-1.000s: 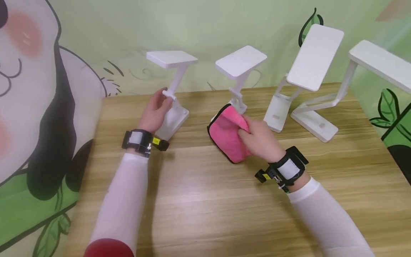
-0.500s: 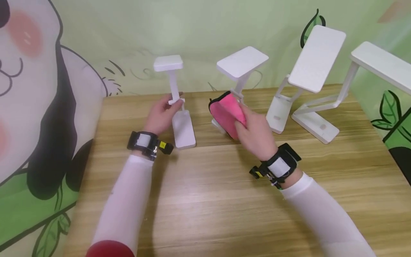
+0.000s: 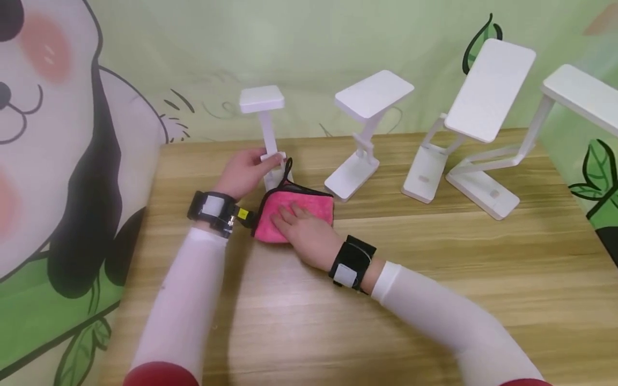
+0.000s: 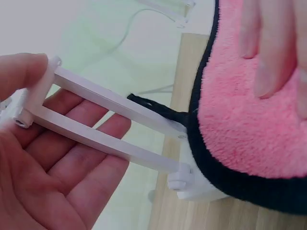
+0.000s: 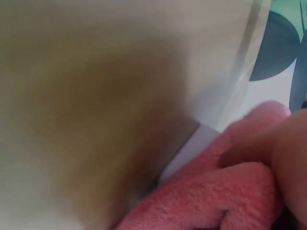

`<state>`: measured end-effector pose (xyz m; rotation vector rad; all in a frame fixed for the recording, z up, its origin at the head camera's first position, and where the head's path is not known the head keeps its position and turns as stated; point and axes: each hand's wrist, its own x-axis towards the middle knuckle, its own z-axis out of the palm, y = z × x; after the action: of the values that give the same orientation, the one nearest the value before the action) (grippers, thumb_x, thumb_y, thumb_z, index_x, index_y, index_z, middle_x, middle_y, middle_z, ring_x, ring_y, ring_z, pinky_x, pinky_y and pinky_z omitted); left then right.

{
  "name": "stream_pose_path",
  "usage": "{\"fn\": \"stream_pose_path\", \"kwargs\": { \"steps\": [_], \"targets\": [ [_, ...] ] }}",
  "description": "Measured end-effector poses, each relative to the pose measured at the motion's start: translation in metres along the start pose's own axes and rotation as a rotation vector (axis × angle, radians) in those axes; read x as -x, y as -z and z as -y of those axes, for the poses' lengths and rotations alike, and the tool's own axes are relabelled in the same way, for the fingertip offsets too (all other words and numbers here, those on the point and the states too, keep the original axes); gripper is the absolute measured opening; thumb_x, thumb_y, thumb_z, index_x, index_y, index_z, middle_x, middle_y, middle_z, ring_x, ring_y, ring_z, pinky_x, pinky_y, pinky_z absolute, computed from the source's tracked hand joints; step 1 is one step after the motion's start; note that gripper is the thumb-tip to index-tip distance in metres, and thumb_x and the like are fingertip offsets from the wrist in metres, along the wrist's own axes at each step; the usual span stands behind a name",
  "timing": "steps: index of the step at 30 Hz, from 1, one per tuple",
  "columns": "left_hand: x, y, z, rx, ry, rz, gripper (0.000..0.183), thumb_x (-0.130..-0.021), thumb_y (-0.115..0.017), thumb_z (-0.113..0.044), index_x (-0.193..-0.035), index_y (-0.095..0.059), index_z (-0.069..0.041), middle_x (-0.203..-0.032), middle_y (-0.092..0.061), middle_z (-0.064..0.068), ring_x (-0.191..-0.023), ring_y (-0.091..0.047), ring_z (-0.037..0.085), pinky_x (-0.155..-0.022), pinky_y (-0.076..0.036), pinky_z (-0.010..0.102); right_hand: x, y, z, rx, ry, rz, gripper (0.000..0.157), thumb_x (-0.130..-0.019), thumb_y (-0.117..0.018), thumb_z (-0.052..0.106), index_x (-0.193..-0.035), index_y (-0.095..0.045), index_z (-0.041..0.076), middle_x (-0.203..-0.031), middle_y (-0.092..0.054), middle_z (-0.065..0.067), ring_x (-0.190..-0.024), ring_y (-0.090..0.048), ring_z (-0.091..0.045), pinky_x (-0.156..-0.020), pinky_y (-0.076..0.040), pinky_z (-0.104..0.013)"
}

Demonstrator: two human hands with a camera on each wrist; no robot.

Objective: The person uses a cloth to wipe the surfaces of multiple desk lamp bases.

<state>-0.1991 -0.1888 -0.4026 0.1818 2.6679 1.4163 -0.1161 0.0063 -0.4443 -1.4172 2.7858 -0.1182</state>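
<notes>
One lamp (image 3: 262,99), long axis pointing up, left fingers (image 4: 108,178) pinching it, right fingers (image 4: 277,57) apart on cloth (image 3: 268,208)

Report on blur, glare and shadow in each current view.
Head view: mostly clear, with a pale sheen on the tabletop and a soft shadow beside the left sleeve; left wrist view: the pink cloth's pile is crisp, the wall behind pale and soft; right wrist view: the tabletop is heavily blurred, with a dark shadow across it.
</notes>
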Motion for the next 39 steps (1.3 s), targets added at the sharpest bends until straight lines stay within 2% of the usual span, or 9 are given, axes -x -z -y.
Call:
{"fn": "stream_pose_path", "kwargs": {
  "steps": [3,7,12,15,19,23,28,35,39],
  "targets": [
    [0.0,-0.001,0.002,-0.024,-0.016,-0.02,0.048,-0.092,-0.058,-0.063,-0.099,-0.071,-0.017,-0.069,-0.053,0.011,-0.06,-0.044,0.022,-0.049,-0.033,0.031,-0.01,0.003,-0.002,0.015,0.01,0.004,0.044,-0.101,-0.052,0.007,-0.145,-0.048,0.01,-0.143,-0.051,-0.015,-0.132,-0.042,-0.036,-0.101,-0.047,-0.044],
    [0.0,0.0,0.002,-0.062,-0.046,-0.013,0.047,-0.093,-0.059,-0.059,-0.095,-0.071,-0.014,-0.066,-0.054,0.013,-0.055,-0.041,0.018,-0.046,-0.03,0.03,-0.033,0.007,-0.011,0.022,0.058,-0.01,0.042,-0.1,-0.055,0.009,-0.142,-0.053,0.015,-0.138,-0.056,-0.011,-0.124,-0.049,-0.031,-0.085,-0.056,-0.037],
    [-0.002,0.003,0.001,-0.08,-0.055,0.021,0.05,-0.094,-0.056,-0.062,-0.102,-0.072,-0.016,-0.067,-0.049,0.01,-0.059,-0.039,0.02,-0.05,-0.031,0.033,-0.054,0.004,-0.024,-0.006,0.061,-0.058,0.046,-0.097,-0.057,0.002,-0.14,-0.056,0.02,-0.141,-0.054,-0.006,-0.127,-0.048,-0.025,-0.095,-0.051,-0.036],
    [-0.002,0.004,0.003,-0.056,-0.052,0.023,0.05,-0.094,-0.056,-0.062,-0.102,-0.072,-0.015,-0.067,-0.046,0.009,-0.061,-0.038,0.021,-0.052,-0.032,0.033,-0.053,-0.002,-0.021,-0.025,0.03,-0.093,0.048,-0.098,-0.055,0.001,-0.143,-0.053,0.017,-0.143,-0.052,-0.008,-0.131,-0.044,-0.026,-0.1,-0.048,-0.039],
    [-0.002,0.005,0.006,-0.068,-0.07,0.025,0.048,-0.094,-0.056,-0.061,-0.1,-0.073,-0.016,-0.068,-0.049,0.011,-0.062,-0.039,0.021,-0.053,-0.033,0.034,-0.036,-0.006,-0.007,-0.048,-0.025,-0.105,0.048,-0.101,-0.05,0.003,-0.147,-0.047,0.014,-0.148,-0.047,-0.01,-0.136,-0.037,-0.03,-0.107,-0.041,-0.041],
    [-0.002,0.004,0.008,-0.088,-0.08,0.039,0.049,-0.094,-0.055,-0.062,-0.103,-0.073,-0.018,-0.068,-0.048,0.011,-0.062,-0.04,0.021,-0.053,-0.034,0.034,-0.014,-0.002,0.005,-0.078,-0.054,-0.07,0.049,-0.1,-0.05,0.001,-0.147,-0.048,0.015,-0.148,-0.047,-0.011,-0.136,-0.037,-0.032,-0.106,-0.042,-0.042],
    [0.0,0.004,0.006,-0.079,-0.092,0.035,0.048,-0.095,-0.055,-0.059,-0.104,-0.074,-0.016,-0.065,-0.043,0.006,-0.062,-0.036,0.02,-0.053,-0.032,0.033,0.001,0.002,0.007,-0.107,-0.016,-0.014,0.048,-0.098,-0.055,0.001,-0.143,-0.054,0.017,-0.147,-0.048,-0.01,-0.137,-0.036,-0.031,-0.1,-0.048,-0.044],
    [0.003,0.005,0.002,-0.072,-0.08,0.038,0.046,-0.096,-0.057,-0.056,-0.102,-0.073,-0.013,-0.061,-0.038,0.003,-0.055,-0.037,0.019,-0.047,-0.029,0.031,-0.027,-0.002,-0.024,-0.226,0.112,-0.052,0.044,-0.099,-0.052,0.004,-0.14,-0.057,0.021,-0.146,-0.05,-0.003,-0.137,-0.036,-0.021,-0.111,-0.037,-0.037],
    [0.002,0.005,0.0,-0.077,-0.082,0.052,0.044,-0.097,-0.058,-0.053,-0.102,-0.073,-0.013,-0.063,-0.039,0.005,-0.06,-0.038,0.022,-0.05,-0.03,0.032,-0.044,-0.004,-0.035,-0.23,0.123,-0.113,0.041,-0.1,-0.051,0.004,-0.138,-0.059,0.018,-0.143,-0.053,-0.005,-0.135,-0.039,-0.019,-0.11,-0.037,-0.036]
  ]
}}
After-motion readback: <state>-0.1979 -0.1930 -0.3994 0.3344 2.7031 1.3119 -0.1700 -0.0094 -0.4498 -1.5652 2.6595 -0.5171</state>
